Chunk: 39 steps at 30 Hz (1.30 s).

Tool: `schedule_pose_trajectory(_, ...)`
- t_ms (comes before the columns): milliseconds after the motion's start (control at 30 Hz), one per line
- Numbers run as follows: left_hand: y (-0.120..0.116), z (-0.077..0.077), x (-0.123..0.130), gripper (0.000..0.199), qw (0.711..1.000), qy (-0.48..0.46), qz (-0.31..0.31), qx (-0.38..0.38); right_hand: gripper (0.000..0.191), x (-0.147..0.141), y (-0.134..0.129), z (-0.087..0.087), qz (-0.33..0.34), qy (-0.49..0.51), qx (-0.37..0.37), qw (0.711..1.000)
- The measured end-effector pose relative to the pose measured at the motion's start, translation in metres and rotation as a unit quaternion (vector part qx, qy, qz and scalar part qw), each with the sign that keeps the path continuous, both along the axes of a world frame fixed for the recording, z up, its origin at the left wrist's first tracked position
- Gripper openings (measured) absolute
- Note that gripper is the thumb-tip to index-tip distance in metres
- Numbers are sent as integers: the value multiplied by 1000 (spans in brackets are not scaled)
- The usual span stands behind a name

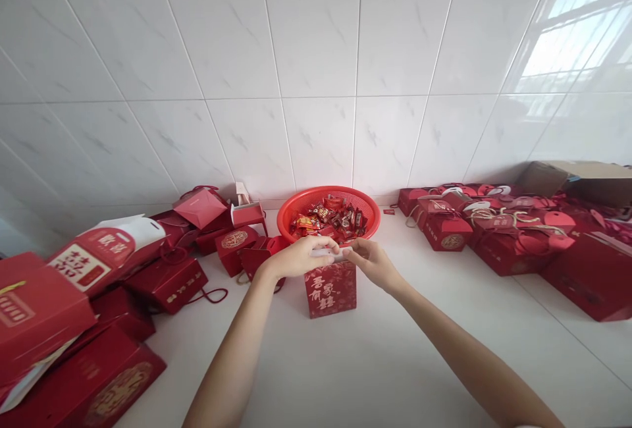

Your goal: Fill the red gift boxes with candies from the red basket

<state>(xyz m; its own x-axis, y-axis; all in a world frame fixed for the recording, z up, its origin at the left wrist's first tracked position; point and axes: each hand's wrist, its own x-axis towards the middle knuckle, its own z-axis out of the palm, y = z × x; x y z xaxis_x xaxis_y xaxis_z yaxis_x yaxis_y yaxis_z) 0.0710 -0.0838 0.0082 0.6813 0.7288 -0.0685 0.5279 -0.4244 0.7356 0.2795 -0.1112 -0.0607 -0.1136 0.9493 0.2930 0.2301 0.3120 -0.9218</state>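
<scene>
The left hand (296, 258) and right hand (372, 263) meet in the middle of the view, their grip closed from both sides on a small pale item (328, 254). The fingers (353, 250) cover most of it, so its shape and what it is are hard to make out. It sits just above a red gift box (330, 290) with gold characters on its front; the hands hide the box's top, so whether it is open cannot be told. Behind the box stands a red plastic basket (363, 212) heaped with wrapped sweets (328, 220), the lowest of them hidden by the basket's wall and the hands. Red gift bags (106, 258) and more red boxes (168, 283) lie piled to the left on the pale tiled floor (395, 362), many overlapping and partly hidden, those at the edge cut off by the frame. On the right, a similar heap (508, 237) lies below a cardboard carton (577, 183), itself cut off by the frame's edge, against a white tiled wall (316, 66).
</scene>
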Motion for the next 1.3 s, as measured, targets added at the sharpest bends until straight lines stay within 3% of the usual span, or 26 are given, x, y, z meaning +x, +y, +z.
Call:
schedule_pose_trajectory(100,4,-1,0,27,1000,-24,-13,-11,31,11,26,9,-15,3,27,1000)
schedule_pose_trajectory(300,5,-1,-7,32,998,-25,-50,-19,8,30,111,31,-83,-155,28,984)
schedule_pose_trajectory(467,3,3,-19,33,996,-47,-71,3,5,25,161,25,-33,-202,-23,979)
schedule_pose_trajectory(533,2,5,-23,34,995,-71,-67,3,18,23,169,18,-4,-201,-44,979)
schedule_pose_trajectory(667,3,7,-26,37,990,-130,-32,-32,21,25,176,11,40,-171,-78,981)
schedule_pose_trajectory(833,14,-2,-24,40,969,-241,22,-48,29,31,171,18,86,-53,-98,990)
schedule_pose_trajectory(1067,66,-27,1,55,946,-285,148,-30,38,24,138,20,123,156,-123,972)
schedule_pose_trajectory(1167,85,-33,19,58,949,-276,152,-12,42,16,127,19,141,200,-135,960)
schedule_pose_trajectory(1300,94,-38,34,45,950,-286,125,-3,43,12,123,17,126,241,-139,952)
